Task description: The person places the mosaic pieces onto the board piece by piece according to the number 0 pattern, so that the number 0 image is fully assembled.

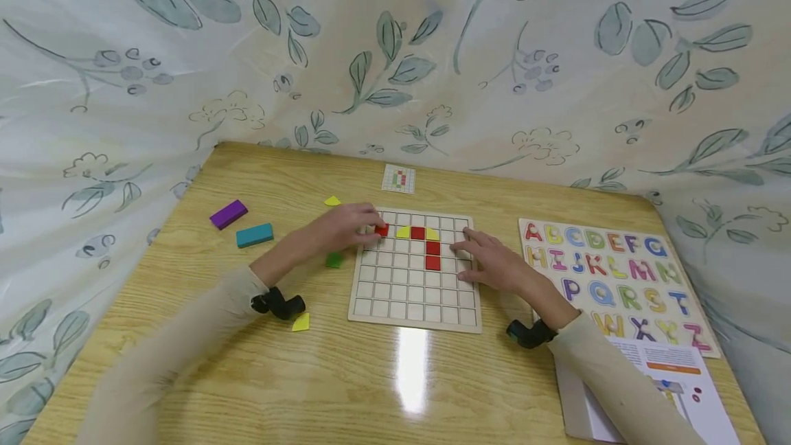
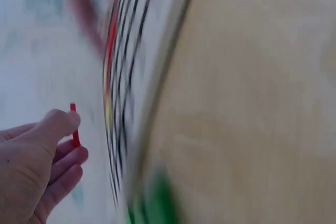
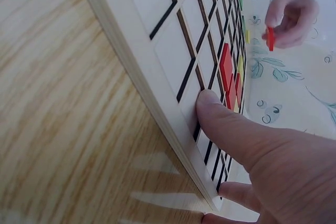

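Note:
A wooden grid board point(image 1: 408, 294) lies in the middle of the table. On its upper rows sit three red squares point(image 1: 432, 256) and two yellow pieces point(image 1: 403, 232). My left hand point(image 1: 361, 224) is over the board's top left corner and pinches a small red piece point(image 1: 382, 230) between thumb and fingers; the left wrist view shows that red piece point(image 2: 75, 129) in the fingers point(image 2: 63, 156). My right hand point(image 1: 478, 256) lies flat on the board's right edge, with the thumb point(image 3: 226, 127) pressing on a grid cell of the board point(image 3: 173, 40).
Left of the board lie a green piece point(image 1: 334, 259), two yellow pieces point(image 1: 301, 323), a teal block point(image 1: 254, 235) and a purple block point(image 1: 228, 214). A pattern card point(image 1: 398, 178) lies behind the board. An alphabet puzzle point(image 1: 618, 280) and a paper booklet point(image 1: 667, 383) fill the right side.

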{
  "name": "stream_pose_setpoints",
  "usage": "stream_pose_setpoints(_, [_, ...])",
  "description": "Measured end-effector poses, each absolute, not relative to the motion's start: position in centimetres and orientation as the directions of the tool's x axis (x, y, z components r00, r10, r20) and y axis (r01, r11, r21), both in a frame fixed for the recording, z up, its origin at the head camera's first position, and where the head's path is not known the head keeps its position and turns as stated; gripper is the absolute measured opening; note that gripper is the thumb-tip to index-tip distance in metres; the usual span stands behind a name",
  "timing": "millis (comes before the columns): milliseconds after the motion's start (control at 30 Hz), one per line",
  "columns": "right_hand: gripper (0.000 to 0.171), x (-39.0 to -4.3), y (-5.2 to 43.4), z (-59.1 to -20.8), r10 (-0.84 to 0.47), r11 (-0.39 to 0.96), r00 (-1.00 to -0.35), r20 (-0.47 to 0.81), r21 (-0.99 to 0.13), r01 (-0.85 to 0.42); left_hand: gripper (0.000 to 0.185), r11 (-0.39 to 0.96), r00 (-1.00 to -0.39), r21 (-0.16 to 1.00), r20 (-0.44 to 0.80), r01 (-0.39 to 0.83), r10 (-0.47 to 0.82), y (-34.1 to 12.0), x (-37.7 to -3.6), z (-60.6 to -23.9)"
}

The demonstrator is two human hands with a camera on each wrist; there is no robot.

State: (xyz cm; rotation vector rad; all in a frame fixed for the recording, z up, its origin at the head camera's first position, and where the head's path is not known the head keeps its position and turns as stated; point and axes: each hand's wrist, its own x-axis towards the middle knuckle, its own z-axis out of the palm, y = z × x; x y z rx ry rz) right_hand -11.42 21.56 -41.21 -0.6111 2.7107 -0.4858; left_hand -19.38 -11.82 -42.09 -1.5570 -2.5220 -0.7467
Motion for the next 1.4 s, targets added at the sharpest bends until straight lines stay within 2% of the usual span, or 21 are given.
stream_pose_setpoints(100, [0.053, -11.2, 21.4, -41.2, -0.455, 0.852, -0.860, -0.230, -0.394, -0.345, 0.016, 0.299, -0.405, 0.333, 0.317, 0.894, 0.858, -9.1, -16.2, -41.9])
stream_pose_setpoints(200, [0.054, -11.1, 21.3, -41.1, -0.447, 0.855, -0.863, -0.235, -0.397, -0.334, 0.013, 0.302, -0.386, 0.309, 0.262, 0.902, 0.884, -6.9, -13.8, -42.0])
stream_pose_setpoints(367, [0.053, -11.2, 21.0, -41.1, -0.449, 0.852, -0.862, -0.236, -0.404, -0.334, 0.015, 0.365, -0.423, 0.288, 0.172, 0.885, 0.890, -4.6, -12.2, -42.6])
stream_pose_setpoints(667, [0.052, -11.2, 21.0, -40.9, -0.452, 0.851, -0.860, -0.235, -0.401, -0.338, 0.014, 0.417, -0.468, 0.269, 0.162, 0.868, 0.869, -3.4, -11.7, -42.7])
stream_pose_setpoints(833, [0.052, -11.3, 21.1, -40.9, -0.447, 0.854, -0.863, -0.236, -0.399, -0.334, 0.014, 0.419, -0.469, 0.271, 0.158, 0.867, 0.869, -3.2, -11.4, -42.3])
stream_pose_setpoints(1100, [0.053, -11.4, 21.2, -41.2, -0.457, 0.849, -0.860, -0.227, -0.401, -0.345, 0.017, 0.423, -0.449, 0.179, 0.149, 0.888, 0.881, -3.0, -11.2, -42.1])
stream_pose_setpoints(1400, [0.054, -11.0, 21.2, -41.6, -0.451, 0.851, -0.863, -0.227, -0.402, -0.338, 0.017, 0.445, -0.464, 0.154, 0.128, 0.882, 0.877, -2.7, -10.4, -42.3])
